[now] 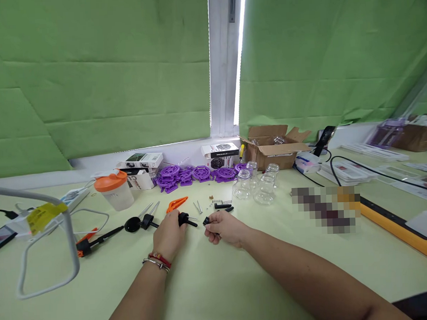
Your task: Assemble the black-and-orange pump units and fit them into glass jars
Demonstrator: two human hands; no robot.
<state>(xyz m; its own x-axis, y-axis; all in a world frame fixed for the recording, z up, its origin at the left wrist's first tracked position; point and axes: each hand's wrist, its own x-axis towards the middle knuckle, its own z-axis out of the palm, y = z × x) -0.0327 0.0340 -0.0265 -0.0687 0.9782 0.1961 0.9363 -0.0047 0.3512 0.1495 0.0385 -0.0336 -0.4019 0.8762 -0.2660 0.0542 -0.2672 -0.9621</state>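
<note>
My left hand (169,234), with bracelets at its wrist, is closed around a black plastic part (183,219) that has a thin metal rod and a short black stem pointing right. My right hand (225,228) pinches a small black piece (206,221) between thumb and fingertips, a short gap from that stem. Just beyond the hands lie an orange plastic piece (177,204), metal pins (198,207), springs (222,202) and black rods (223,207). Left of my left hand are black parts with metal prongs (147,221) and a round black disc (132,224).
Purple plastic wheel-shaped parts (201,173) line the back, beside glass jars (264,191) and an open cardboard box (269,153). An orange-lidded shaker cup (114,191) and a grey metal frame (73,249) stand left. A yellow-and-black bar (394,223) lies right.
</note>
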